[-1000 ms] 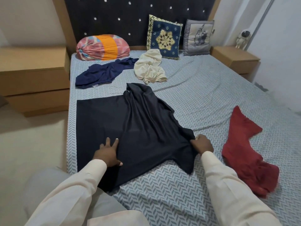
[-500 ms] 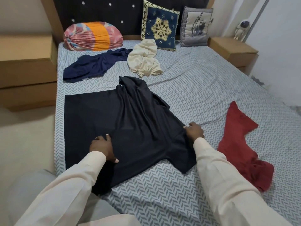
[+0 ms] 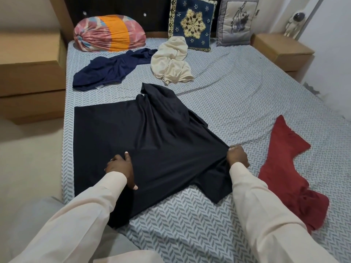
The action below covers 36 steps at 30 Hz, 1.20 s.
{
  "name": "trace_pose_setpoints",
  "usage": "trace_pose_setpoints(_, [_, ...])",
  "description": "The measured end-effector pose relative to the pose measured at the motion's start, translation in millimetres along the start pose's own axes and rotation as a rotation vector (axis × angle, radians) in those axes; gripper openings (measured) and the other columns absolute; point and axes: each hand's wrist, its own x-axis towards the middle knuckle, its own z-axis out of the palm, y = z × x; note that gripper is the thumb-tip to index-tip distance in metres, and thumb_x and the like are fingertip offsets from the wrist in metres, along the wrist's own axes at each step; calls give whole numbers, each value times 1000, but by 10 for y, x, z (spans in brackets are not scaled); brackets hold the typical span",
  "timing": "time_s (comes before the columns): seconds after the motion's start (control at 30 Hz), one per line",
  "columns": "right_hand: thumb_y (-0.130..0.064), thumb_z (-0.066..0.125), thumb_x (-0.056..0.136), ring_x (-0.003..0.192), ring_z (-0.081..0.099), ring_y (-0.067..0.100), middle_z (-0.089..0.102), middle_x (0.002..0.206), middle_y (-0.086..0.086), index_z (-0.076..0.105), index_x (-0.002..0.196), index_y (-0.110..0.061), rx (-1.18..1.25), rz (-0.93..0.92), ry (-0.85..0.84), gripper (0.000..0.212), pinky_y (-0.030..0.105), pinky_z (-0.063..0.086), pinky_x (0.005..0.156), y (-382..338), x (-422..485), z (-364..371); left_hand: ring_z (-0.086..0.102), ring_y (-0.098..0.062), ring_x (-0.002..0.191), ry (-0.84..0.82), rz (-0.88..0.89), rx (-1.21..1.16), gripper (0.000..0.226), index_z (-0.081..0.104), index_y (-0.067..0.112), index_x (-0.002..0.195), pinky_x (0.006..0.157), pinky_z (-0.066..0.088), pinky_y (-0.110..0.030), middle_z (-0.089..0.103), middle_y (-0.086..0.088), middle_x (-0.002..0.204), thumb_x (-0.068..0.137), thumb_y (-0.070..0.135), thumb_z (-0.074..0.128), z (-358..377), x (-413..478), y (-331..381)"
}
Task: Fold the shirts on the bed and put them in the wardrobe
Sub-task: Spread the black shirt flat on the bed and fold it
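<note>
So, head view: the dark navy shirt [image 3: 152,149] lies spread flat on the bed [image 3: 237,103], toward its left edge. My right hand [image 3: 237,155] is clamped on a bunched bit of the shirt's right side. My left hand [image 3: 120,168] sits on the body, fingers bent, can't tell if it's pinching cloth

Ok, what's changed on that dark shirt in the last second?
The left hand, flat with fingers spread on the dark shirt, has drawn its fingers together and curled them onto the cloth; a real pinch can't be confirmed. The right hand keeps its grip at the sleeve seam. The navy shirt, cream shirt and red shirt lie as before.
</note>
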Motion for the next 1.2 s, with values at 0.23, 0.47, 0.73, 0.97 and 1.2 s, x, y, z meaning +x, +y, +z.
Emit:
trace_pose_setpoints(0.23, [-23, 45, 88, 124, 47, 36, 57, 130, 14, 58, 121, -13, -82, -138, 9, 37, 50, 29, 104, -358, 81, 38, 48, -33, 125, 24, -8, -21, 122, 17, 20, 152, 96, 49, -40, 36, -12, 142, 58, 72, 75, -269, 129, -62])
trace_pose_setpoints(0.47, [-28, 47, 98, 125, 51, 32, 55, 137, 15, 55, 131, -11, 96, -335, -330, 38, 36, 37, 103, -1043, 368, 154, 13, -39, 145, 142, 40, 54, 135, -4, 15, 154, 105, 38, -46, 9, -12, 158, 60, 65, 79, -360, 388, -66])
trace_pose_setpoints(0.73, [-80, 75, 46, 92, 70, 26, 73, 99, 4, 69, 97, -15, 217, -178, -509, 83, 46, 54, 94, -1479, 1023, 620, 28, -36, 133, 55, 51, 98, 147, -10, 21, 154, 97, 44, -42, 14, -12, 152, 50, 63, 85, -492, 593, -58])
trace_pose_setpoints(0.97, [-31, 70, 89, 62, 57, 16, 63, 71, 4, 64, 77, -12, 447, -222, -700, 24, 20, 49, 53, -1820, 691, 295, 31, -34, 126, -45, 60, 102, 162, -17, 23, 153, 98, 48, -40, 16, -4, 147, 39, 57, 92, -652, 787, -5])
trace_pose_setpoints(1.2, [-24, 66, 86, 65, 45, 18, 50, 65, 2, 50, 65, -17, 573, -221, -213, 27, 29, 38, 61, -1629, 1168, 191, 43, -33, 133, -151, 66, 90, 132, -10, 32, 154, 99, 45, -40, 21, -8, 153, 61, 68, 77, -1028, 1003, -83])
